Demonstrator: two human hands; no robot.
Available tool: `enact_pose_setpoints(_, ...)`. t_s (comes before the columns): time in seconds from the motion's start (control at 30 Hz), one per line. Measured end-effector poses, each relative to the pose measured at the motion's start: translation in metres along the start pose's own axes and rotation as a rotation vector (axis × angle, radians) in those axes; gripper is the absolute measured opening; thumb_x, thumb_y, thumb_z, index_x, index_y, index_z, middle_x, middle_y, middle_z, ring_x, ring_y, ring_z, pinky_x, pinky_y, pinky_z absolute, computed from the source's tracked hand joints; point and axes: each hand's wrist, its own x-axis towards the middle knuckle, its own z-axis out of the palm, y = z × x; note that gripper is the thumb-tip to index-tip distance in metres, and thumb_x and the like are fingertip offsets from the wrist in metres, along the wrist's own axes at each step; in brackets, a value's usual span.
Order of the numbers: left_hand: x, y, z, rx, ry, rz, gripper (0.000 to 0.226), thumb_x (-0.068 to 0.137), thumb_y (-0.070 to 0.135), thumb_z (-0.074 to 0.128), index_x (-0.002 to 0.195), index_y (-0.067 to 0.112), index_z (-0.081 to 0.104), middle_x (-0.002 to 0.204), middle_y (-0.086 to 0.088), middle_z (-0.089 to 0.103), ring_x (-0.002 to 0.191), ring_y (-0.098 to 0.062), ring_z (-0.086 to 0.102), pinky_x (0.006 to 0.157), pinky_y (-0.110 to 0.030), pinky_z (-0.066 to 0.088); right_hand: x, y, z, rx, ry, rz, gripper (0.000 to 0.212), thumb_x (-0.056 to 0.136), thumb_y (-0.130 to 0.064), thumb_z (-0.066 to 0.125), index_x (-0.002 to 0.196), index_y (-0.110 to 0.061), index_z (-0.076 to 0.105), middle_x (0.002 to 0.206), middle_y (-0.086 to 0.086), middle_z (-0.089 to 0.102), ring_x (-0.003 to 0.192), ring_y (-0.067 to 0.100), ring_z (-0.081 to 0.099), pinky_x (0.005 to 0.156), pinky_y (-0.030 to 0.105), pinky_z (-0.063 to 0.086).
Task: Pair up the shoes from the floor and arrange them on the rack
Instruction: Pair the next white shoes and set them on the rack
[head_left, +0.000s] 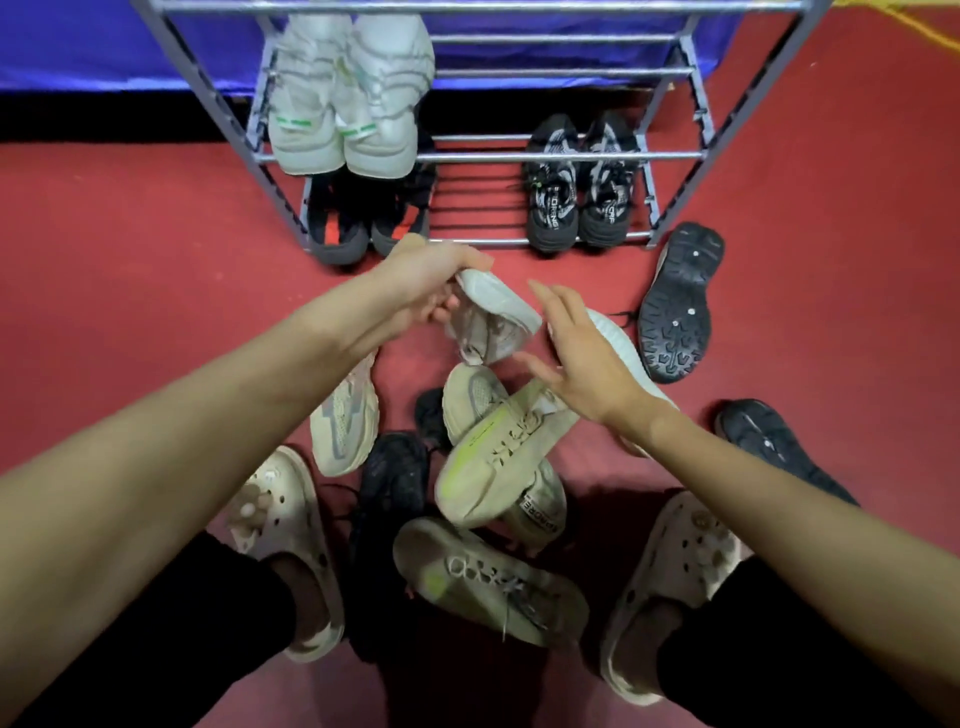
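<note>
My left hand (431, 283) grips a pale beige sneaker (493, 319) by its heel, sole tilted up, just in front of the metal rack (550, 156). My right hand (576, 358) hovers with fingers spread beside it, over a white ribbed-sole sneaker (615, 338) lying on the floor. The rack holds a white pair (348, 98) on a middle shelf, a black-and-orange pair (363, 223) and a black-and-white pair (579, 192) on the bottom shelf. Several loose shoes lie in a pile below my hands, among them a cream sneaker with a yellow stripe (498, 457).
A black shoe lies sole-up (678, 301) right of the rack, another black shoe (774, 441) by my right arm. My feet in cream clogs (291, 545) (675, 587) stand either side of the pile. Red carpet (130, 260) surrounds everything; a blue cloth hangs behind.
</note>
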Motion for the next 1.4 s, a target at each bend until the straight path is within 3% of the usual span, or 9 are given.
enact_pose_setpoints(0.17, -0.023, 0.005, 0.0, -0.105, -0.13, 0.036, 0.027, 0.094, 0.033, 0.053, 0.079, 0.011, 0.057, 0.063, -0.001, 0.052, 0.048, -0.009, 0.048, 0.044, -0.018, 0.04, 0.015, -0.015, -0.021, 0.193, 0.274, 0.057, 0.035, 0.085, 0.007, 0.037, 0.113, -0.003, 0.056, 0.107, 0.01, 0.062, 0.097, 0.025, 0.059, 0.086, 0.034, 0.047)
enact_pose_setpoints(0.3, -0.015, -0.012, 0.005, -0.061, -0.061, 0.102, 0.032, 0.099, 0.025, 0.042, 0.077, 0.011, 0.061, 0.069, -0.001, 0.056, 0.06, -0.011, 0.053, 0.048, -0.02, 0.047, 0.027, -0.008, -0.04, 0.301, 0.488, 0.215, 0.021, 0.088, 0.003, 0.043, 0.103, 0.001, 0.057, 0.086, 0.002, 0.057, 0.079, 0.015, 0.05, 0.072, 0.028, 0.04)
enact_pose_setpoints(0.4, -0.003, -0.034, 0.007, 0.187, 0.144, 0.147, 0.013, 0.087, 0.018, 0.062, 0.097, 0.011, 0.061, 0.089, -0.002, 0.056, 0.081, -0.014, 0.053, 0.063, -0.026, 0.046, 0.032, 0.007, -0.052, 0.526, 0.446, 0.377, 0.016, 0.091, -0.004, 0.047, 0.104, 0.001, 0.056, 0.092, 0.017, 0.061, 0.084, 0.031, 0.058, 0.081, 0.049, 0.051)
enact_pose_setpoints(0.57, -0.002, -0.062, 0.011, 0.279, 0.01, 0.089, 0.079, 0.077, 0.046, 0.072, 0.14, 0.013, 0.039, 0.128, -0.001, 0.049, 0.113, -0.014, 0.05, 0.089, -0.023, 0.038, 0.023, 0.024, -0.05, 0.843, 0.301, 0.489, 0.021, 0.092, -0.008, 0.048, 0.11, -0.013, 0.058, 0.095, 0.003, 0.069, 0.081, 0.019, 0.068, 0.064, 0.03, 0.056)
enact_pose_setpoints(0.7, -0.008, -0.072, 0.025, 0.241, -0.189, 0.083, 0.057, 0.086, 0.05, 0.059, 0.129, 0.012, 0.055, 0.123, -0.002, 0.065, 0.107, -0.014, 0.064, 0.093, -0.026, 0.05, 0.021, 0.03, -0.036, 0.867, 0.205, 0.531, 0.015, 0.093, -0.01, 0.049, 0.094, -0.019, 0.062, 0.089, 0.006, 0.068, 0.079, 0.022, 0.064, 0.068, 0.034, 0.055)
enact_pose_setpoints(0.87, -0.002, -0.083, 0.048, 0.241, -0.063, 0.172, 0.019, 0.099, 0.021, 0.048, 0.099, 0.003, 0.055, 0.096, -0.012, 0.057, 0.09, -0.019, 0.052, 0.075, -0.028, 0.041, 0.015, 0.039, -0.03, 0.851, 0.114, 0.542, 0.014, 0.096, -0.022, 0.05, 0.091, -0.023, 0.063, 0.078, -0.004, 0.068, 0.065, 0.01, 0.063, 0.06, 0.023, 0.054)
enact_pose_setpoints(0.97, 0.001, -0.097, 0.06, 0.257, 0.016, 0.139, 0.021, 0.099, 0.02, 0.046, 0.093, 0.001, 0.054, 0.086, -0.009, 0.054, 0.087, -0.019, 0.049, 0.067, -0.031, 0.041, 0.007, 0.054, -0.029, 0.753, 0.141, 0.614, 0.022, 0.097, -0.028, 0.047, 0.085, -0.018, 0.061, 0.067, -0.007, 0.066, 0.061, 0.009, 0.063, 0.056, 0.021, 0.049)
enact_pose_setpoints(1.17, -0.004, -0.129, 0.072, 0.166, -0.06, -0.001, 0.036, 0.101, 0.019, 0.041, 0.128, -0.002, 0.051, 0.126, -0.016, 0.06, 0.118, -0.033, 0.058, 0.104, -0.044, 0.046, -0.043, 0.108, 0.008, -0.207, -0.129, 0.753, 0.052, 0.089, -0.028, 0.055, 0.135, -0.006, 0.045, 0.134, 0.025, 0.043, 0.126, 0.043, 0.04, 0.106, 0.043, 0.034)
enact_pose_setpoints(1.4, -0.013, -0.155, 0.079, 0.196, -0.086, -0.073, 0.036, 0.102, 0.017, 0.039, 0.12, -0.007, 0.058, 0.124, -0.026, 0.062, 0.118, -0.037, 0.058, 0.106, -0.046, 0.044, -0.075, 0.121, 0.042, -0.332, -0.26, 0.845, 0.08, 0.072, -0.029, 0.078, 0.134, -0.016, 0.031, 0.135, 0.022, 0.033, 0.127, 0.04, 0.035, 0.105, 0.049, 0.033)
